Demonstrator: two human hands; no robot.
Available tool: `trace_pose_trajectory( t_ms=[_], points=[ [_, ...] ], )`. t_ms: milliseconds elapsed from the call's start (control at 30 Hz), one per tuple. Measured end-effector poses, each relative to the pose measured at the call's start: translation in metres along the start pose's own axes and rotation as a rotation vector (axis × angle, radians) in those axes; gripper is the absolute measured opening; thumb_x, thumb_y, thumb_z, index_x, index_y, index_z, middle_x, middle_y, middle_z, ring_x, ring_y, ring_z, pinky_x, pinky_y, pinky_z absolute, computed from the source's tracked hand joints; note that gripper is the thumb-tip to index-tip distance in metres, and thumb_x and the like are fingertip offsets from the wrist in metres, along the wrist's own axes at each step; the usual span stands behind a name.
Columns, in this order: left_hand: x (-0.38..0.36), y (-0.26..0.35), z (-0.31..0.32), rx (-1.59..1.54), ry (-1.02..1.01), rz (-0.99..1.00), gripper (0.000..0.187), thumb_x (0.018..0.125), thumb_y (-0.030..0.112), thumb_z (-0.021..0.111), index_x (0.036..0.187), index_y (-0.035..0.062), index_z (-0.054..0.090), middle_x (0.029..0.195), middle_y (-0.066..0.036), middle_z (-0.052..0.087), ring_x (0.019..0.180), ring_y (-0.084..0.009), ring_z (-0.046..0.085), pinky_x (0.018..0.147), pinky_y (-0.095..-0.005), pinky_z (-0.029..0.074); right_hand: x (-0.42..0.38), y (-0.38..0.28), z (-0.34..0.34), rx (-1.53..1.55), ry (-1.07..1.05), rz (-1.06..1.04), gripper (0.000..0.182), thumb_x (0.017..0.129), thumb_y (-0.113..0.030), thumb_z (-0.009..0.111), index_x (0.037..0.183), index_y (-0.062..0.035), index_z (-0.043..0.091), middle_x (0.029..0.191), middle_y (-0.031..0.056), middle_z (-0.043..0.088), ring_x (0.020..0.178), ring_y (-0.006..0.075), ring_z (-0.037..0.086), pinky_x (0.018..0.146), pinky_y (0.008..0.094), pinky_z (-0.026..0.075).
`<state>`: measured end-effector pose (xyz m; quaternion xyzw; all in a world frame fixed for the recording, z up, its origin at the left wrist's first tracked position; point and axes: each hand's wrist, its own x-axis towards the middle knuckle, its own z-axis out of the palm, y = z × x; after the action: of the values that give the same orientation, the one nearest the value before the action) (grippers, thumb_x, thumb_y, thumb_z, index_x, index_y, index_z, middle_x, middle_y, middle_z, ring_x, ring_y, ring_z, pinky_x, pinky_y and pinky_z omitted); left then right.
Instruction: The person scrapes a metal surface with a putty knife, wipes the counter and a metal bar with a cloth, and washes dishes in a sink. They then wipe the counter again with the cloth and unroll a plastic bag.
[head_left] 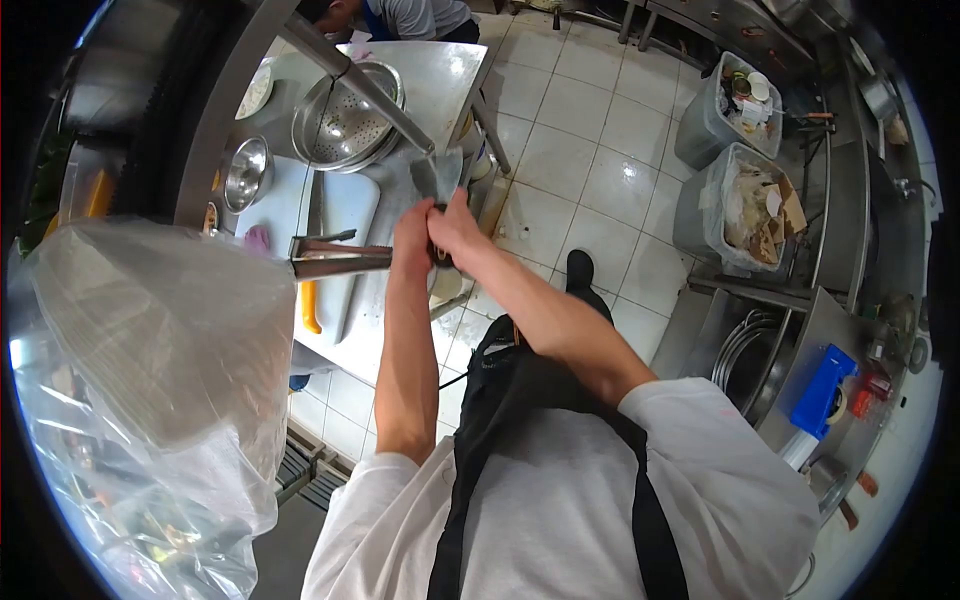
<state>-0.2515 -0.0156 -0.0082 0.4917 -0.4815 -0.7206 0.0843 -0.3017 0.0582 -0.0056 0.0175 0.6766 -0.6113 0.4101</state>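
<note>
My right hand (460,238) is closed around the dark handle of a flat, wide-bladed tool that looks like a spatula (436,176). My left hand (411,235) is closed against the same handle, its fingers partly hidden. A metal piece shaped like tongs (345,262) reaches left from behind my left wrist; whether it is held does not show. Left of my hands, a knife with a yellow handle (310,308) lies on a white cutting board (358,205). Beyond it stand a perforated metal colander (345,125) and a small steel bowl (247,178).
A steel table (440,75) holds these items, with a metal post (365,85) slanting above it. Plastic wrapping (160,340) hangs close at left. Two lined bins (712,225) stand on the tiled floor (570,155) at right. Another person (425,18) bends at the far side.
</note>
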Motion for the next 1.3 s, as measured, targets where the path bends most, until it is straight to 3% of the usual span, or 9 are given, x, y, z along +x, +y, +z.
trace_pose_trajectory(
  t_ms=[267, 367, 433, 700, 833, 867, 967, 1167, 1300],
  points=[
    [-0.001, -0.006, 0.016, 0.051, -0.009, 0.273, 0.022, 0.088, 0.015, 0.058, 0.101, -0.0030, 0.061, 0.086, -0.007, 0.062, 0.078, -0.0168, 0.058, 0.070, -0.0311, 0.046, -0.004, 0.029, -0.010, -0.115, 0.121, -0.440, 0.058, 0.092, -0.018, 0.056, 0.139, 0.0034, 0.031, 0.121, 0.0265, 0.055, 0.108, 0.0307, 0.058, 0.087, 0.0377, 0.047],
    [-0.008, -0.037, 0.004, 0.020, 0.008, 0.252, 0.033, 0.088, 0.014, 0.058, 0.114, -0.0065, 0.057, 0.093, -0.008, 0.061, 0.084, -0.0180, 0.057, 0.073, -0.0312, 0.046, -0.033, 0.026, -0.028, -0.137, -0.068, -0.146, 0.071, 0.092, -0.022, 0.052, 0.146, 0.0062, 0.015, 0.121, 0.0378, 0.055, 0.114, 0.0464, 0.056, 0.097, 0.0429, 0.044],
    [-0.012, -0.044, 0.004, -0.025, 0.044, 0.220, 0.034, 0.088, 0.014, 0.058, 0.115, -0.0067, 0.057, 0.093, -0.008, 0.061, 0.085, -0.0182, 0.057, 0.074, -0.0313, 0.046, -0.029, 0.028, -0.026, -0.155, -0.028, -0.160, 0.065, 0.092, -0.021, 0.053, 0.143, 0.0051, 0.021, 0.121, 0.0342, 0.055, 0.112, 0.0427, 0.057, 0.095, 0.0417, 0.045],
    [-0.003, 0.028, 0.020, 0.321, 0.077, 0.017, 0.021, 0.086, 0.020, 0.053, 0.080, 0.0014, 0.060, 0.070, -0.008, 0.057, 0.059, -0.0185, 0.053, 0.051, -0.0360, 0.041, 0.019, -0.020, -0.023, 0.052, -0.294, 0.088, 0.043, 0.090, -0.013, 0.054, 0.125, 0.0070, 0.041, 0.116, 0.0246, 0.058, 0.097, 0.0339, 0.060, 0.082, 0.0406, 0.049],
    [0.007, -0.003, 0.010, 0.151, 0.032, 0.548, 0.017, 0.086, 0.017, 0.055, 0.071, 0.0091, 0.056, 0.063, -0.002, 0.051, 0.046, -0.0137, 0.044, 0.042, -0.0325, 0.033, -0.023, -0.001, -0.013, 0.098, -0.010, -0.354, 0.067, 0.089, -0.019, 0.055, 0.139, 0.0104, 0.022, 0.125, 0.0347, 0.052, 0.119, 0.0383, 0.054, 0.098, 0.0417, 0.042],
    [-0.005, -0.002, 0.004, 0.265, 0.083, 0.371, 0.016, 0.085, 0.018, 0.056, 0.074, 0.0077, 0.057, 0.067, -0.003, 0.052, 0.056, -0.0144, 0.046, 0.051, -0.0323, 0.036, -0.012, 0.021, -0.004, 0.065, 0.002, -0.246, 0.050, 0.094, -0.019, 0.052, 0.135, 0.0018, 0.032, 0.125, 0.0228, 0.053, 0.112, 0.0304, 0.054, 0.094, 0.0382, 0.044],
    [-0.014, -0.004, 0.001, 0.108, 0.042, 0.144, 0.015, 0.088, 0.015, 0.052, 0.080, 0.0044, 0.060, 0.065, -0.004, 0.053, 0.059, -0.0163, 0.050, 0.053, -0.0330, 0.038, -0.031, -0.014, -0.023, 0.034, -0.164, 0.088, 0.049, 0.094, -0.019, 0.052, 0.133, 0.0023, 0.032, 0.122, 0.0232, 0.054, 0.116, 0.0314, 0.051, 0.100, 0.0376, 0.039],
    [0.040, 0.000, 0.002, 0.569, 0.013, 0.574, 0.022, 0.089, 0.020, 0.057, 0.094, 0.0000, 0.065, 0.075, -0.006, 0.060, 0.062, -0.0142, 0.055, 0.055, -0.0307, 0.043, -0.014, -0.012, -0.020, 0.180, -0.001, -0.262, 0.051, 0.094, -0.024, 0.054, 0.129, 0.0057, 0.033, 0.122, 0.0242, 0.054, 0.114, 0.0302, 0.053, 0.096, 0.0377, 0.042],
    [-0.026, -0.008, 0.022, 0.593, -0.009, 0.444, 0.039, 0.090, 0.023, 0.058, 0.116, -0.0059, 0.062, 0.091, -0.018, 0.071, 0.085, -0.0208, 0.067, 0.075, -0.0323, 0.051, -0.014, 0.034, -0.035, 0.046, 0.178, -0.246, 0.059, 0.095, -0.031, 0.054, 0.136, 0.0045, 0.029, 0.111, 0.0272, 0.060, 0.095, 0.0374, 0.063, 0.086, 0.0441, 0.048]
  ],
)
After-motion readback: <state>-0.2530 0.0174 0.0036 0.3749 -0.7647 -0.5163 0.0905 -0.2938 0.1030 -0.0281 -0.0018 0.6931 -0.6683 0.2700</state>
